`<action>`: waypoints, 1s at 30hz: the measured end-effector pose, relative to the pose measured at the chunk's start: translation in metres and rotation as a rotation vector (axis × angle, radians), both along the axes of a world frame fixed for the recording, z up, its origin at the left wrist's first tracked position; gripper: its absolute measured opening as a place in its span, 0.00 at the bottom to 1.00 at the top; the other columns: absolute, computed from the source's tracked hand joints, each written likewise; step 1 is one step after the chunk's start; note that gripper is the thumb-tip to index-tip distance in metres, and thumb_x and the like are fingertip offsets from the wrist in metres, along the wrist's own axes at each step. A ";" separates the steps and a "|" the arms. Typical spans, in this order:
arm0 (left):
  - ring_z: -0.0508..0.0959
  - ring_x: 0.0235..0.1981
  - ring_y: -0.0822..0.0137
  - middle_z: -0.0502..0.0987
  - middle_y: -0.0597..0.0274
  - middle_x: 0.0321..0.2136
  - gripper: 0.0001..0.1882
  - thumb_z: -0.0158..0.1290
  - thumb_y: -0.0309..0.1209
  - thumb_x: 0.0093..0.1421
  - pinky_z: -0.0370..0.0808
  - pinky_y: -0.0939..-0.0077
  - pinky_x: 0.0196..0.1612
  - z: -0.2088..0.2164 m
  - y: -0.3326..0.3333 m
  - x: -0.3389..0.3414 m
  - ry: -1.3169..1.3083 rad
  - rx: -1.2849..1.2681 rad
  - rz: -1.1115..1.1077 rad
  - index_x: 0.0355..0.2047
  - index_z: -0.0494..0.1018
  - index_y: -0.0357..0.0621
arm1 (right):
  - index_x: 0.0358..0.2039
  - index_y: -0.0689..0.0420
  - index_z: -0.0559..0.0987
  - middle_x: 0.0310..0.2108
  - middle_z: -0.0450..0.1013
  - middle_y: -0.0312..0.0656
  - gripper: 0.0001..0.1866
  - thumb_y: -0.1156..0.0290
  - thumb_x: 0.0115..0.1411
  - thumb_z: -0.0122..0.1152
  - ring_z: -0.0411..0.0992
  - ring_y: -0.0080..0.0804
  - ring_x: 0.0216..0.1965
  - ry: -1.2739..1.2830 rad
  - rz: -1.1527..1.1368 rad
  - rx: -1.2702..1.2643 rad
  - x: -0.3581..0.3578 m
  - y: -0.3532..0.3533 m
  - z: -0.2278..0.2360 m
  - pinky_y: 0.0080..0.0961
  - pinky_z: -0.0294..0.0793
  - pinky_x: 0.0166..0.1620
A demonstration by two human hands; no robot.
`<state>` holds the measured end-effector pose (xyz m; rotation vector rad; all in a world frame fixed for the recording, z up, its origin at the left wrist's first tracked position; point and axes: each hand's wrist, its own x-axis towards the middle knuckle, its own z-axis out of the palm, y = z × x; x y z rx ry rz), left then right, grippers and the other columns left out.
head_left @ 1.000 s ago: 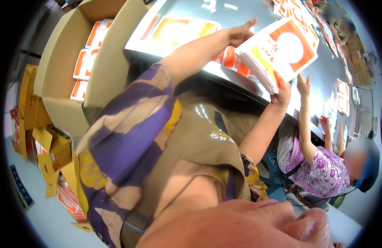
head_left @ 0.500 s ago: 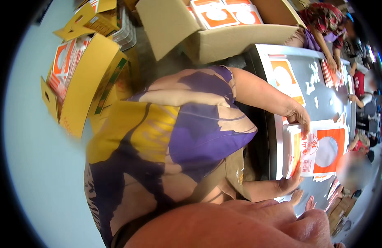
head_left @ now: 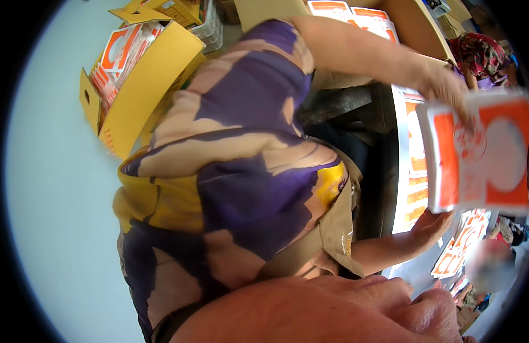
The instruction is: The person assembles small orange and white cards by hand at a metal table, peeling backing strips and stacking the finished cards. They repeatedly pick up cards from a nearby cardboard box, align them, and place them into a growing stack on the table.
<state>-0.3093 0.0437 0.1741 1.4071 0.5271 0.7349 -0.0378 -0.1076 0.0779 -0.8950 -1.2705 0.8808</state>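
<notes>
A thick stack of flat orange-and-white printed bags (head_left: 462, 166), each with a pale round window, is raised above the table. My left hand (head_left: 447, 94) grips its upper edge in the picture, fingers over the face of the stack, smeared by motion. At the lower edge my right hand (head_left: 433, 226) holds on, its fingertips partly hidden by the stack. More bags of the same print (head_left: 417, 143) lie along the table's near edge, behind the raised stack.
The grey table (head_left: 403, 251) carries a spread pile of bags (head_left: 462, 246). A large open carton (head_left: 419, 31) of bags stands beyond my left arm. A yellow carton (head_left: 150, 86) with bags stands at the upper left. Other people work along the table, one in a patterned top (head_left: 479, 54).
Both hands have lifted the stack off the table and moved it away from my body. My left arm has reached farther out, and the whole view has shifted.
</notes>
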 end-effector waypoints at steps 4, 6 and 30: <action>0.78 0.46 0.61 0.74 0.46 0.50 0.20 0.53 0.26 0.61 0.79 0.64 0.47 -0.007 0.091 -0.082 -0.193 -0.338 0.110 0.53 0.67 0.32 | 0.64 0.63 0.57 0.58 0.65 0.57 0.39 0.44 0.64 0.47 0.69 0.45 0.56 -0.254 0.245 -0.052 -0.004 0.020 0.019 0.33 0.68 0.56; 0.79 0.44 0.58 0.78 0.50 0.44 0.14 0.52 0.28 0.61 0.78 0.60 0.49 0.007 0.107 -0.129 -0.388 -0.076 -0.060 0.47 0.73 0.40 | 0.63 0.63 0.60 0.55 0.68 0.54 0.30 0.55 0.69 0.44 0.73 0.38 0.51 -0.223 0.202 -0.188 0.019 0.033 0.003 0.21 0.74 0.47; 0.79 0.45 0.56 0.75 0.48 0.48 0.21 0.53 0.24 0.60 0.79 0.57 0.47 -0.195 0.135 -0.296 0.622 -0.873 1.129 0.53 0.65 0.33 | 0.54 0.64 0.72 0.44 0.76 0.45 0.20 0.68 0.63 0.55 0.71 0.23 0.35 -0.132 0.056 -0.835 0.109 0.170 -0.070 0.18 0.72 0.41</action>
